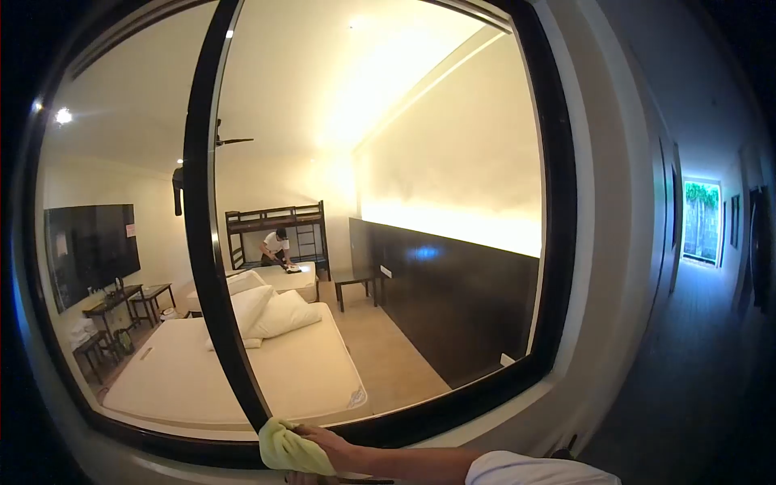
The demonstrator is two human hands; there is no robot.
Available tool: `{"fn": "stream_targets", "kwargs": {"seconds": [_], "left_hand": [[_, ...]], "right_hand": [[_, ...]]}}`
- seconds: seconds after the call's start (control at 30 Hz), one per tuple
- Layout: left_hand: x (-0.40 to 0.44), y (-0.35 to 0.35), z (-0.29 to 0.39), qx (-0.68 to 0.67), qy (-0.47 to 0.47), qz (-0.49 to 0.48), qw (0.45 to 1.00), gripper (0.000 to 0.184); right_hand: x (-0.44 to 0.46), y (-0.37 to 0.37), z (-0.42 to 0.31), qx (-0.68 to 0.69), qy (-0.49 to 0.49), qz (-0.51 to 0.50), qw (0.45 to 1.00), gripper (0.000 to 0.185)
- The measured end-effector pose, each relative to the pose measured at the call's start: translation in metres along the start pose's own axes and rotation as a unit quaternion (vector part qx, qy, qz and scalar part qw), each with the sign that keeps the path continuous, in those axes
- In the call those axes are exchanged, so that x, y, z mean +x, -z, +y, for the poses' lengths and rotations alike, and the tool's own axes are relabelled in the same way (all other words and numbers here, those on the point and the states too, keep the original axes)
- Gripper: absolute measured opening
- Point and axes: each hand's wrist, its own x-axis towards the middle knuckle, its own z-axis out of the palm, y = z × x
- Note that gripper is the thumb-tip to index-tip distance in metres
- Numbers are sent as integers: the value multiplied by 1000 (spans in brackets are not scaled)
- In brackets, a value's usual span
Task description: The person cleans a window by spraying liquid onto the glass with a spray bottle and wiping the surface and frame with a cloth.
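A pale yellow-green cloth [291, 451] is bunched at the foot of the dark upright window bar [212, 202], against the lower frame. My right hand [325, 444] is closed on this cloth, its arm in a white sleeve reaching in from the lower right. Part of the cloth hangs below the frame and covers the fingertips. Under the cloth, at the bottom edge, a small skin-coloured patch shows, too cut off to tell whether it is my left hand.
Behind the glass are a bed [307, 364] with pillows [283, 314], a bunk bed [275, 217], a wall screen [93, 242] and a small table [356, 279]. A person [276, 247] bends over a farther bed. On the right runs a corridor [695, 323].
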Motion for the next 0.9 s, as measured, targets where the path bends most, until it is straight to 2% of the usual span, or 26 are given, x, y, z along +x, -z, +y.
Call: {"fn": "stream_targets", "kwargs": {"seconds": [0.03,0.07,0.1,0.13,0.2,0.23,0.27,0.3,0.33,0.37,0.4,0.47,0.5,0.53,0.57,0.6,0.67,0.73,0.77,0.8,0.87,0.9], "left_hand": [[1,1,1,0,-2,4,1000,46],[0,2,3,-1,-4,6,1000,44],[-1,1,3,-3,-6,9,1000,43],[0,1,2,-1,-10,14,1000,41],[3,1,2,-1,-19,27,999,38],[4,2,1,0,-22,32,999,37],[7,1,-1,1,-26,46,999,36],[5,7,-4,-2,-21,21,1000,36],[9,6,-6,-2,-16,15,1000,36],[10,6,-9,-1,-12,7,1000,37],[12,5,-11,-2,-10,2,1000,37],[16,1,-13,-2,-1,-5,1000,38],[15,4,-16,-3,2,-13,1000,38],[14,4,-17,0,8,-20,1000,39],[13,3,-17,4,13,-25,1000,39],[10,0,-16,8,18,-27,999,40],[3,-5,-15,11,20,-40,999,41],[-3,-10,-13,27,30,-57,998,41],[-3,-14,-12,30,31,-62,997,42],[-6,-15,-12,34,28,-71,997,42],[-7,-15,-13,30,13,-107,994,43],[-7,-18,-15,41,18,-114,993,43]], "right_hand": [[-3,10,5,-276,112,10,954,34],[-5,19,10,-527,214,18,822,35],[-8,17,8,-547,288,26,785,38],[-7,15,4,-551,291,23,782,38],[-12,3,-10,-380,115,61,916,38],[-11,5,-4,-560,396,64,725,37],[-4,2,-6,-563,399,60,721,37],[5,-6,-8,-265,201,27,943,35],[7,-14,-9,81,-35,-8,996,34],[-52,-47,-42,94,118,-73,986,33],[-39,-35,-36,91,119,-73,986,33],[-2,-3,-19,-17,-22,-65,997,31],[-16,-18,-30,-4,-18,-65,998,31],[-45,-37,-57,-262,109,-64,957,29],[-61,-48,-70,-498,225,-53,836,28],[-3,-20,-4,-288,94,49,952,27],[25,11,29,-281,169,20,945,33],[16,14,30,-191,201,45,960,28],[25,25,35,-370,340,74,861,28],[34,37,43,-537,443,105,711,31],[-7,17,-5,-565,355,94,739,26],[-17,20,-9,-597,400,127,683,22]]}}
